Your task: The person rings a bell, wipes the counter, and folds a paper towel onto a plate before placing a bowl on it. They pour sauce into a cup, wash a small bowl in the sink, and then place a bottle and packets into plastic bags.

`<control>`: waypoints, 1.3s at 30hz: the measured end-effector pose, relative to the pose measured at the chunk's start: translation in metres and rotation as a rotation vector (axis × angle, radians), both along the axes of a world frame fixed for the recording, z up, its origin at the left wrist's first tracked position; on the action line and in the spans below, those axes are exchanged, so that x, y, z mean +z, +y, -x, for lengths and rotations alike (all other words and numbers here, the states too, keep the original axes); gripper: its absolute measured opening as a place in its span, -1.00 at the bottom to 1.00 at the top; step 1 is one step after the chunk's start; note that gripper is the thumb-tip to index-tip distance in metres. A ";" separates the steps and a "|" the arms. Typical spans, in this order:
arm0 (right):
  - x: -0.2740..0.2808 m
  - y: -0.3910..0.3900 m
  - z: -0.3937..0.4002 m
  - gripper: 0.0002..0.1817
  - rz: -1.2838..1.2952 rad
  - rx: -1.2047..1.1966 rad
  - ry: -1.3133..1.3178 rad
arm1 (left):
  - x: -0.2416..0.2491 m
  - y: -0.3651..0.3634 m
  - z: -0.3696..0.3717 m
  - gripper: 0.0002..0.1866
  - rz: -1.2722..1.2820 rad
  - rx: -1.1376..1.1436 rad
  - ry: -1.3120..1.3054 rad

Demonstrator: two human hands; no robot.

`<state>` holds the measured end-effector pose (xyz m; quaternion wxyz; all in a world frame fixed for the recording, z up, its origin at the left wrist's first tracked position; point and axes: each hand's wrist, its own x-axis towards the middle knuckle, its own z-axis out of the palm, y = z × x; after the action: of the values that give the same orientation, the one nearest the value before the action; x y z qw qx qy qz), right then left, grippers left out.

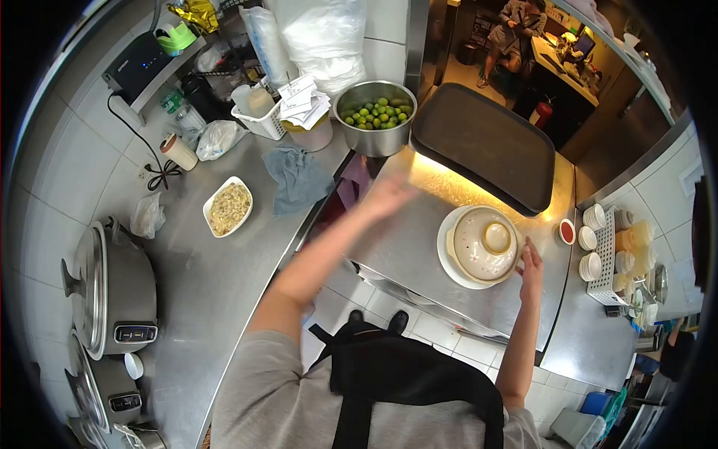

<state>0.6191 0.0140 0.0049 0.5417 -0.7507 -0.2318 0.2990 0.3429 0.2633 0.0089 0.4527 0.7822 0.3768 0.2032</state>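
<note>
A lidded clay pot (485, 243) rests on a white plate (446, 253) on the steel counter. My right hand (531, 263) is at the pot's right edge, its fingers apart and holding nothing. My left hand (390, 196) is over the counter to the left of the pot, in front of the metal pot of green citrus fruits (375, 118); it is blurred, so its fingers are unclear. Behind the clay pot lies a large dark tray (486, 142). A small bowl of red sauce (566, 232) stands to the right.
On the left counter are a white dish of food (229, 207), a blue cloth (294, 178) and rice cookers (123, 292). White cups (591, 266) and a basket (604, 258) stand at the right. A person (516, 34) sits beyond the opening.
</note>
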 end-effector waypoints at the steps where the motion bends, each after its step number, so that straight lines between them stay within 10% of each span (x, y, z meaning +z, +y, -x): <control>1: 0.000 -0.006 -0.004 -0.55 0.004 -0.003 0.005 | 0.001 0.025 0.032 -0.54 -0.317 0.167 -0.031; 4: -0.004 -0.027 -0.009 -0.57 -0.202 -0.103 -0.228 | -0.028 0.082 0.136 -0.54 -0.907 0.757 0.546; 5: 0.003 -0.032 0.000 -0.57 -0.198 -0.120 -0.220 | -0.036 0.089 0.164 -0.47 -0.610 0.637 0.750; 9: 0.053 -0.037 0.058 -0.57 -0.242 -0.061 -0.464 | -0.008 0.056 0.177 -0.69 -0.219 0.021 0.376; 12: 0.069 -0.033 0.089 -0.66 -0.321 0.023 -0.413 | -0.042 0.027 0.182 -0.77 -0.127 0.080 -0.015; 16: 0.068 -0.012 0.141 -0.71 -0.401 0.152 -0.436 | 0.010 -0.038 0.154 -0.78 -0.538 0.069 0.481; 19: 0.045 0.006 0.195 -0.65 -0.403 0.500 -0.312 | 0.035 -0.065 0.129 -0.80 -0.314 0.168 0.406; 23: 0.041 0.015 0.237 -0.57 -0.519 0.333 -0.400 | 0.060 -0.122 0.080 -0.75 0.471 -0.382 -0.324; 29: 0.007 -0.068 0.136 -0.62 -0.380 -0.194 -0.035 | 0.011 -0.086 0.016 -0.45 0.249 -0.245 -0.160; 32: 0.004 -0.062 0.047 -0.56 -0.474 -0.431 0.145 | -0.012 -0.082 -0.023 -0.27 0.670 -0.257 -0.183; 39: 0.012 -0.019 0.010 -0.49 -0.174 0.013 0.088 | -0.005 -0.125 -0.079 -0.28 0.824 -0.153 -0.459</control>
<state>0.6094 -0.0048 0.0171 0.6127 -0.6854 -0.2376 0.3137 0.4214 0.1387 0.0039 0.8104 0.4978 0.2578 0.1705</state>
